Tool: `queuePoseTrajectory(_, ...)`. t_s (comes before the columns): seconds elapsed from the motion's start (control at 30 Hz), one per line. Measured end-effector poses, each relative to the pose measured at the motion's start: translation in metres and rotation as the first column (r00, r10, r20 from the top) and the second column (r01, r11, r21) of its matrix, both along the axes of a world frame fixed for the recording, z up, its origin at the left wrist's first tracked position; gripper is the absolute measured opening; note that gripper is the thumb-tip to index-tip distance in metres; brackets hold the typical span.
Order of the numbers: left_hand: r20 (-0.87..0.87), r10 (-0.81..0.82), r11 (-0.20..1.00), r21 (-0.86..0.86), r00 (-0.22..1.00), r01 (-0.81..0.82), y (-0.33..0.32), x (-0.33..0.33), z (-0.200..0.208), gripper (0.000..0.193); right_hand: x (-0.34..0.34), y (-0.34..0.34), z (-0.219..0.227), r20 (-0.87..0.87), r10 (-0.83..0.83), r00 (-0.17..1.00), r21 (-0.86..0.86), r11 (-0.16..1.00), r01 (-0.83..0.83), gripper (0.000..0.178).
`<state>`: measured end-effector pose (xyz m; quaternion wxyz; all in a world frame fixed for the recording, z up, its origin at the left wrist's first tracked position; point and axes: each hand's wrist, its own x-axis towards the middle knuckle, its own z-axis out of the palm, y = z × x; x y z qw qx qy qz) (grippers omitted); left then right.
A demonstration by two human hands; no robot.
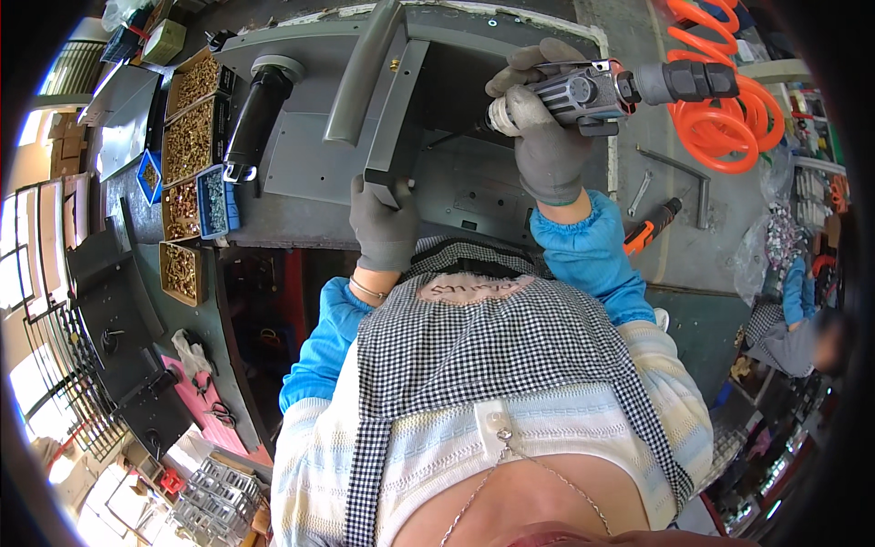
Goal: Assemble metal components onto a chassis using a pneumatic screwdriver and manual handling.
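The left hand grasps a corner of one grey metal frame on the surface; the right hand grips one power tool. One wrench lies to the right, and one checked apron bears lettering.

1 head-worn fisheye looks down on the nearby workbench.

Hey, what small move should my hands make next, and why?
Probably ease the tool leftward, bringing its bit nearer the bracket: the right hand grips the tool, the thin bit points roughly that way, and the left hand holds the bracket's near end. Whether the bit touches anything, I can't tell.
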<state>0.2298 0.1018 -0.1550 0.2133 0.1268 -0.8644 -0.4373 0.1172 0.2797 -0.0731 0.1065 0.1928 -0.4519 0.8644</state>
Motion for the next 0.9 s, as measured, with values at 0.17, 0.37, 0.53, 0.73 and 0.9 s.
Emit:
queuePoseTrajectory(0.17, 0.003, -0.035, 0.998, -0.048, 0.999, 0.035, -0.002, 0.0, -0.004, 0.014, 0.0, 0.001, 0.0, 0.01, 0.053, 0.999, -0.046, 0.998, -0.053, 0.053)
queuePoseTrajectory(0.37, -0.072, -0.016, 0.997, -0.081, 0.997, 0.01, -0.003, 0.001, -0.011, 0.014, 0.005, -0.01, 0.001, 0.051, 0.061, 0.997, -0.041, 0.997, -0.059, 0.053)
queuePoseTrajectory(0.53, -0.075, 0.022, 0.996, -0.087, 0.997, -0.028, 0.002, -0.002, -0.002, 0.014, 0.0, -0.021, 0.001, -0.026, 0.058, 0.998, 0.106, 0.993, -0.055, 0.05)
queuePoseTrajectory(0.73, -0.078, 0.037, 0.991, -0.129, 0.996, -0.047, -0.001, -0.001, -0.009, 0.017, -0.012, -0.045, 0.008, -0.102, 0.043, 0.994, 0.233, 0.972, -0.018, 0.039)
queuePoseTrajectory(0.9, -0.065, 0.05, 0.991, -0.117, 0.997, -0.057, 0.001, 0.0, -0.005, 0.02, -0.014, -0.052, 0.007, -0.025, 0.035, 0.999, 0.285, 0.958, -0.027, 0.047)
